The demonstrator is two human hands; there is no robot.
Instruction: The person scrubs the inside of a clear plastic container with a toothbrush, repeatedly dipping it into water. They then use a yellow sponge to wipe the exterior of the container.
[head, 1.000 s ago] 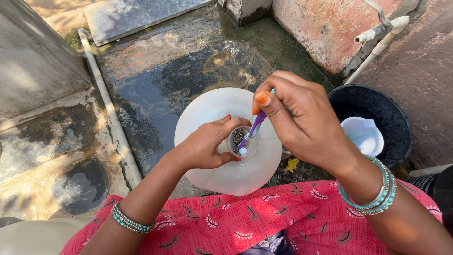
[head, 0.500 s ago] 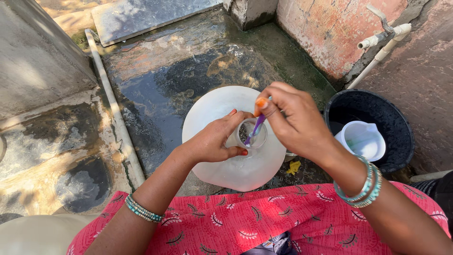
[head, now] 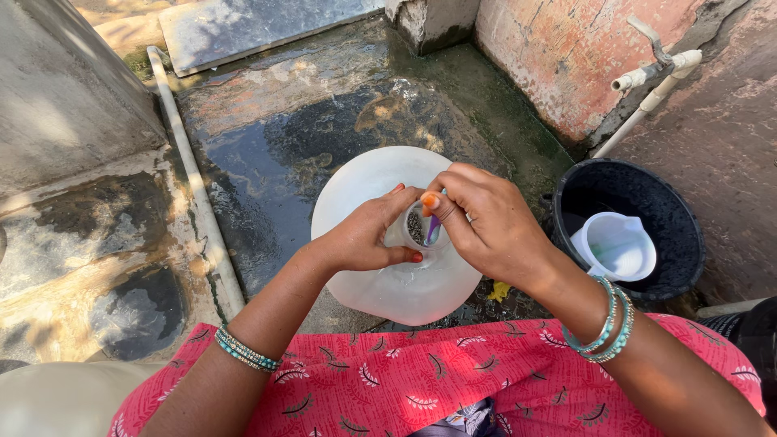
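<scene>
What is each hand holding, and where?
The left hand holds the big white jug around its neck. The right hand holds a purple brush by its handle, poking into the opening.

White jug (head: pixel 380 235), purple brush (head: pixel 433 230), black bucket (head: pixel 647 202), pink leaf-patterned cloth (head: pixel 421 380), turquoise bangles (head: pixel 607 328).

An outdoor washing spot in a home yard: a tap (head: pixel 647 48) juts from a worn pink wall (head: pixel 566 57), with a black bucket (head: pixel 647 202) holding a white jug (head: pixel 615 247) below it, and wet, algae-green concrete floor (head: pixel 307 137) left of the bucket, edged by a white pipe (head: pixel 190 174)
</scene>
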